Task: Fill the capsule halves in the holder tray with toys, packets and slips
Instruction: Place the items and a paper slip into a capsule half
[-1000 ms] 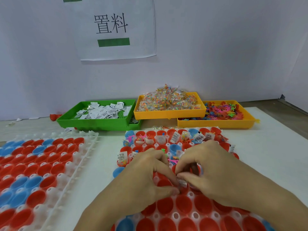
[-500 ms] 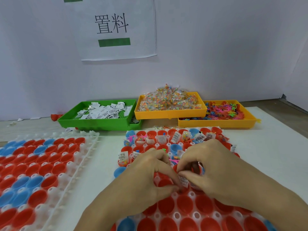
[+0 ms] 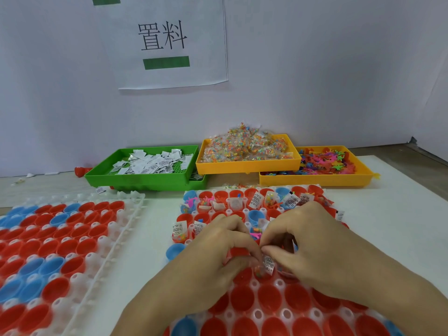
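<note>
White table surface (image 3: 388, 214) carries two white plastic holder trays of red and blue capsule halves: one at left (image 3: 126, 214), one central (image 3: 269, 314), its far rows filled. Behind stand a green plastic tray of white paper slips (image 3: 145, 181) and two orange plastic trays, one with clear packets (image 3: 247, 166), one with coloured toys (image 3: 315, 181). Left hand (image 3: 208, 258) and right hand (image 3: 312, 241) meet over the central tray, fingers curled, pinching a printed white slip (image 3: 268, 263) above a red half.

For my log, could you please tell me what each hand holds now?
Left hand: fingers curled; contents cannot be told.
Right hand: pinches small white printed paper slip.
</note>
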